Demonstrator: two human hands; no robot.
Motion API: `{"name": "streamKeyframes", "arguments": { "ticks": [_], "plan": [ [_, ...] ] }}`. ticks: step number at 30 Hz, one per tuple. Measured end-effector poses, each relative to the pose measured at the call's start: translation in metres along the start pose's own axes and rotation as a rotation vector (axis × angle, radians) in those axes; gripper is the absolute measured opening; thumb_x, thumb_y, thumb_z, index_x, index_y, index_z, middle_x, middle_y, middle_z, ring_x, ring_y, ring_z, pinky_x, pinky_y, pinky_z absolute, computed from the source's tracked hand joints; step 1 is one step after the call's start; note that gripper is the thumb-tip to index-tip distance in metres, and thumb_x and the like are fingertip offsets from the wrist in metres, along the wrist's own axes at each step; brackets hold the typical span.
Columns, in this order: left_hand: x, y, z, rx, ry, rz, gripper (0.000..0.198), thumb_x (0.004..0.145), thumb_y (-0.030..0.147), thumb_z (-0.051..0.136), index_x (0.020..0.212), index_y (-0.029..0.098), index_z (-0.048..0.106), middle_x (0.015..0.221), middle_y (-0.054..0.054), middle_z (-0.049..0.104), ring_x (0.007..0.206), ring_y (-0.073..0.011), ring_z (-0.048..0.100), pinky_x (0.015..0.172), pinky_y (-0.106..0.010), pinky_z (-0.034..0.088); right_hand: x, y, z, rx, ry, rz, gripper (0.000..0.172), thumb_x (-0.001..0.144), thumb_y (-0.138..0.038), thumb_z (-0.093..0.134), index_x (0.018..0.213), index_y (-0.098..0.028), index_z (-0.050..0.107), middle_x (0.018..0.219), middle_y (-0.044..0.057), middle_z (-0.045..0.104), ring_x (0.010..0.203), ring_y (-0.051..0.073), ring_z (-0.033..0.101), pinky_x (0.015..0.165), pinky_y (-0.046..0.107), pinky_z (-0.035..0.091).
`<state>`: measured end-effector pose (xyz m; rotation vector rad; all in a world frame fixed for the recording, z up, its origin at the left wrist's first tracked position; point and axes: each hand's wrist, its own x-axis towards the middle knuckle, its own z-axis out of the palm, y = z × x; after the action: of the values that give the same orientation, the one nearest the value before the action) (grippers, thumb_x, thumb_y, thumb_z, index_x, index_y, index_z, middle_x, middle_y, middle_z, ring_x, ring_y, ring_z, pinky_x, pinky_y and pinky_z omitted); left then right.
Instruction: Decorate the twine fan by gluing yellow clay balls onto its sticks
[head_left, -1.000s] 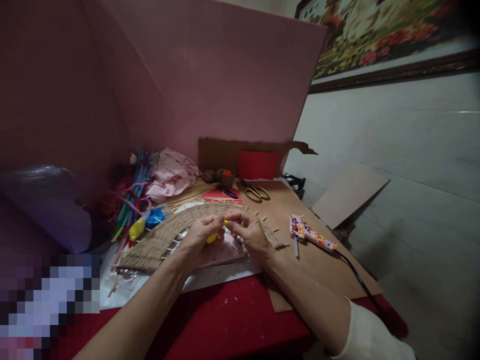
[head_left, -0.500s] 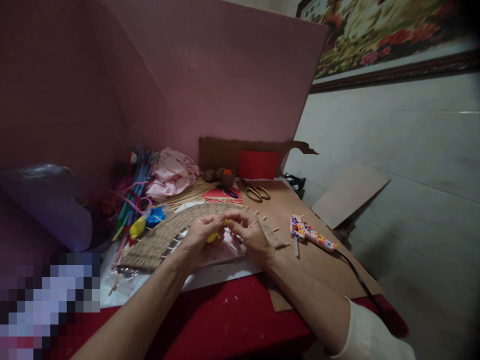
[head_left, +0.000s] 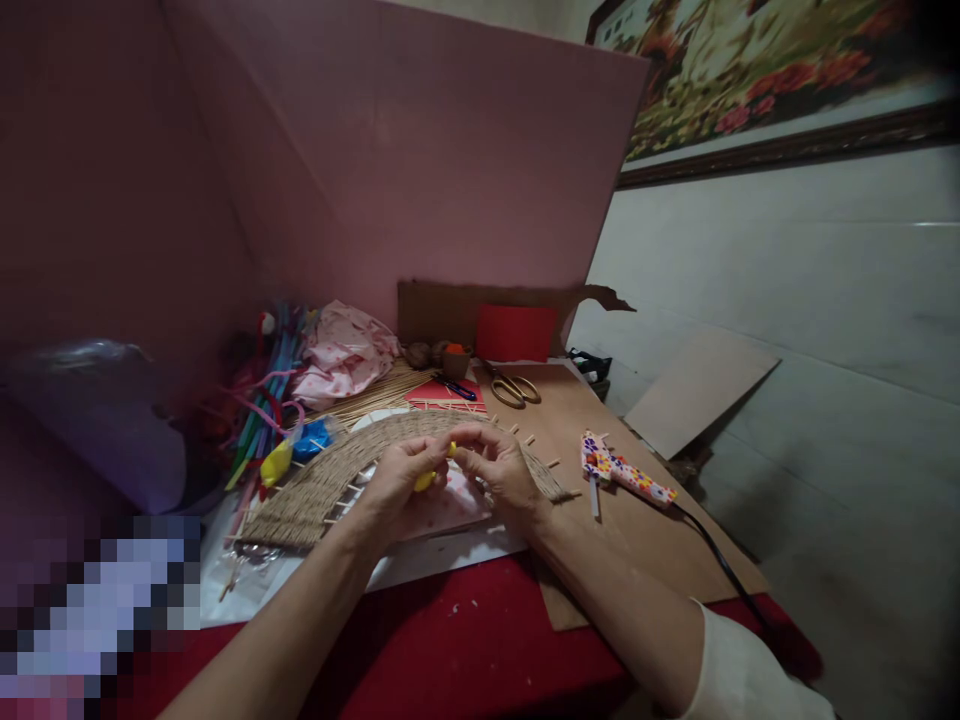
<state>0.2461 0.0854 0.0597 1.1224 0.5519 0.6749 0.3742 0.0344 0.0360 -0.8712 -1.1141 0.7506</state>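
Yellow elongated piece (head_left: 425, 480), small, material unclear: held between both hands, low over the inner edge of the woven arc.
- Left hand (head_left: 397, 487): grip closed around the yellow piece's lower end, which pokes out below the thumb.
- Right hand (head_left: 501, 470): fingertips pinched together on the upper tip of the yellow piece, touching the left thumb.
- Beige twine arc woven over thin wooden sticks (head_left: 319, 495): lies flat on a white sheet (head_left: 450, 548), stick ends jutting out along both edges.
- Red worktop (head_left: 450, 650) carries the sheet and a brown cardboard sheet (head_left: 600, 540) on the right.
- Flower-patterned glue gun (head_left: 626, 476): lies on the cardboard, well clear of the right hand, black cord (head_left: 720, 562) trailing off to the near right.

Containers:
- Small brown pot (head_left: 454, 359) at the back edge: something orange inside, can't tell what.
- Clear plastic bag (head_left: 300, 447) left of the arc: blue and yellow lumps inside.
- Pink patterned bag (head_left: 345, 350) behind it: crumpled, contents hidden.

Gold-handled scissors (head_left: 514, 388) lie just right of the pot.
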Motion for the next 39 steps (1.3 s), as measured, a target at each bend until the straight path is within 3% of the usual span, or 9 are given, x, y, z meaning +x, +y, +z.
{"name": "streamKeyframes", "arguments": {
  "ticks": [5,11,14,17,20,26,29,34,39],
  "plan": [
    [-0.001,0.000,0.000,-0.034,0.014,-0.047,0.042,0.059,0.049,0.077,0.064,0.013,0.056,0.046,0.004,0.048,0.038,-0.0036,0.037,0.037,-0.017,0.025,0.000,-0.001,0.001,0.021,0.021,0.013,0.011,0.070,-0.029,0.074,0.077,-0.021,0.071,0.079,0.000,0.062,0.073,0.014,0.054,0.067,0.026,0.043],
    [0.002,-0.003,-0.002,0.080,0.006,0.015,0.044,0.063,0.053,0.072,0.057,0.015,0.052,0.045,0.005,0.044,0.037,-0.0040,0.033,0.038,-0.019,0.023,-0.001,0.000,0.000,0.019,0.003,0.047,0.014,0.070,-0.031,0.074,0.078,-0.020,0.069,0.075,-0.001,0.060,0.064,0.012,0.050,0.057,0.023,0.040],
    [0.008,-0.005,-0.007,0.369,0.119,0.198,0.037,0.073,0.051,0.063,0.066,0.015,0.060,0.050,0.004,0.049,0.043,-0.0067,0.039,0.042,-0.020,0.028,-0.001,0.001,-0.002,0.021,0.080,0.086,0.017,0.071,-0.033,0.073,0.077,-0.019,0.067,0.069,-0.002,0.057,0.054,0.009,0.044,0.050,0.022,0.035],
    [0.013,-0.010,-0.014,0.772,0.227,0.442,0.021,0.077,0.036,0.062,0.077,0.016,0.068,0.066,-0.002,0.064,0.059,-0.0122,0.054,0.054,-0.023,0.037,0.001,0.001,-0.004,0.052,0.183,0.082,0.019,0.071,-0.034,0.072,0.076,-0.018,0.065,0.062,-0.004,0.053,0.052,0.008,0.042,0.050,0.022,0.035],
    [0.016,-0.015,-0.018,1.026,0.199,0.491,0.019,0.081,0.032,0.057,0.082,0.018,0.071,0.075,-0.004,0.071,0.067,-0.0156,0.061,0.061,-0.025,0.040,0.007,-0.008,-0.007,0.135,0.246,0.080,0.021,0.068,-0.033,0.075,0.077,-0.018,0.064,0.063,-0.004,0.054,0.053,0.008,0.045,0.051,0.021,0.037],
    [0.014,-0.021,-0.016,1.226,0.179,0.540,0.025,0.084,0.036,0.053,0.085,0.019,0.071,0.073,-0.004,0.072,0.064,-0.0150,0.062,0.058,-0.025,0.039,0.017,-0.052,-0.026,0.198,0.287,0.081,0.025,0.062,-0.027,0.076,0.082,-0.018,0.063,0.073,-0.001,0.061,0.059,0.008,0.052,0.050,0.020,0.039],
    [0.014,-0.022,-0.015,1.343,0.152,0.558,0.024,0.084,0.035,0.053,0.086,0.020,0.072,0.074,-0.005,0.072,0.065,-0.0153,0.062,0.058,-0.025,0.038,0.014,-0.065,-0.048,0.039,0.221,0.141,0.023,0.066,-0.028,0.072,0.084,-0.016,0.064,0.074,0.001,0.063,0.058,0.008,0.053,0.049,0.020,0.040],
    [0.015,-0.023,-0.015,1.436,0.106,0.561,0.026,0.086,0.035,0.049,0.086,0.021,0.072,0.079,-0.005,0.074,0.069,-0.0162,0.064,0.058,-0.025,0.037,-0.002,-0.060,-0.092,-0.489,0.118,0.238,0.011,0.066,-0.020,0.069,0.073,-0.015,0.062,0.062,-0.001,0.059,0.050,0.009,0.049,0.046,0.022,0.040],
    [0.015,-0.022,-0.016,1.469,0.114,0.536,0.027,0.086,0.035,0.048,0.087,0.022,0.071,0.082,-0.006,0.074,0.070,-0.0171,0.065,0.059,-0.025,0.038,-0.019,-0.052,-0.122,-0.796,-0.026,0.215,0.003,0.068,-0.017,0.065,0.070,-0.016,0.066,0.067,0.001,0.064,0.061,0.013,0.056,0.056,0.025,0.043]
  ]
}}
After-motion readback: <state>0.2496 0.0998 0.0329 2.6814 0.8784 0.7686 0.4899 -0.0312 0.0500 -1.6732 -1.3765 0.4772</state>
